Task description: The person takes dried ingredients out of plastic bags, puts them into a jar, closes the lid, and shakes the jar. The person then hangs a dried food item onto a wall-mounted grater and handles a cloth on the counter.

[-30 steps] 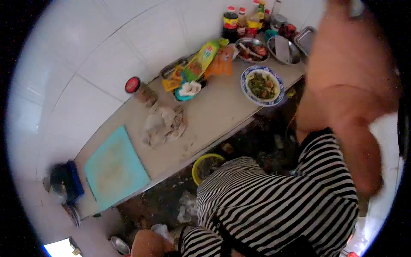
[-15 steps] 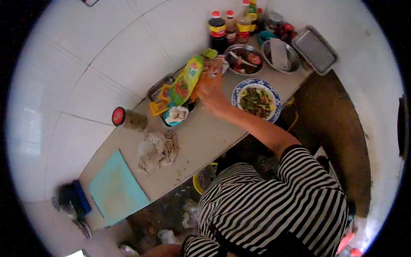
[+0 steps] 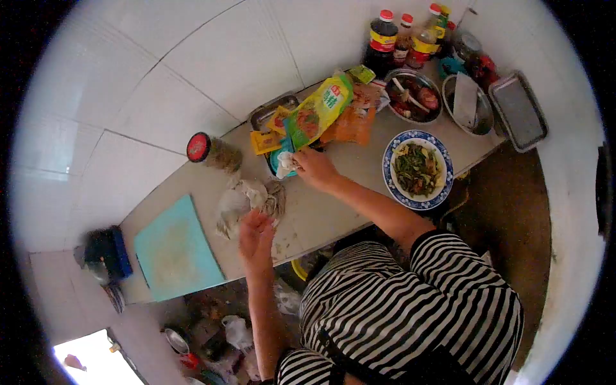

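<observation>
My right hand [image 3: 316, 169] pinches a crumpled white bundle [image 3: 285, 164], which looks like a plastic bag, over a small turquoise container [image 3: 274, 159]. Directly behind that hand lies a yellow-green seasoning packet [image 3: 324, 108], beside an orange packet [image 3: 355, 126]. My left hand [image 3: 256, 232], a little blurred, is at the front of a crumpled plastic bag and rag [image 3: 247, 197], fingers loosely apart; whether it touches them is hard to see. A red-lidded jar [image 3: 221, 154] lies on its side behind the rag.
A turquoise cutting board [image 3: 176, 250] is at the left of the counter [image 3: 321, 221]. To the right stand a blue-rimmed plate of cooked greens [image 3: 417, 170], a metal bowl [image 3: 414, 96], another bowl with a cleaver [image 3: 467, 102], and a metal tray [image 3: 518, 110]. Several sauce bottles [image 3: 383, 42] line the wall.
My right hand has moved from the orange packet to the white bundle and taken hold of it. My left hand has come up over the counter to the rag. The view has shifted left.
</observation>
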{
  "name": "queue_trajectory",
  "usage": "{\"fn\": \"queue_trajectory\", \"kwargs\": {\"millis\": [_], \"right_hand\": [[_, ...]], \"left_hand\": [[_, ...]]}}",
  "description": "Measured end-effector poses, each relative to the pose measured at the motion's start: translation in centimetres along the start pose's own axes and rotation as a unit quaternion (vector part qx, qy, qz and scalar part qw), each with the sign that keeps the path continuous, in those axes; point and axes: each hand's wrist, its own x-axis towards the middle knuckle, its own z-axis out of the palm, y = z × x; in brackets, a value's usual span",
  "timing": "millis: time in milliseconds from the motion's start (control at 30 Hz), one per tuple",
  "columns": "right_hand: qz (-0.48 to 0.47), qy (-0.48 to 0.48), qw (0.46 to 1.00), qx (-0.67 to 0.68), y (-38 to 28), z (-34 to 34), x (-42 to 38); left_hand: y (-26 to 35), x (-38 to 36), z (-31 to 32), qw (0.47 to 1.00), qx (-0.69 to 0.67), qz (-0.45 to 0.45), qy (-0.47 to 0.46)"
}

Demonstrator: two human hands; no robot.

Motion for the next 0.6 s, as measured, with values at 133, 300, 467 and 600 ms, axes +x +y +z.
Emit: {"fn": "queue_trajectory", "kwargs": {"millis": [133,300,467,600], "right_hand": [[-0.128,0.019,0.991,0.035,-3.0,-2.0,-2.5],[-0.295,0.0,0.953,0.069,-8.3,-3.7,-5.4],[-0.15,-0.125,0.946,0.259,-12.3,-5.2,-7.0],[-0.081,-0.175,0.939,0.285,-15.6,-5.8,-7.2]], "left_hand": [[-5.9,1.2,0.0,0.962,-0.238,-0.135,-0.001],[-6.3,0.4,-0.6,0.943,-0.315,-0.106,-0.025],[-3.8,-1.9,-2.6,0.968,-0.241,-0.072,-0.005],[-2.7,-4.2,-4.8,0.953,-0.288,-0.091,0.013]]}}
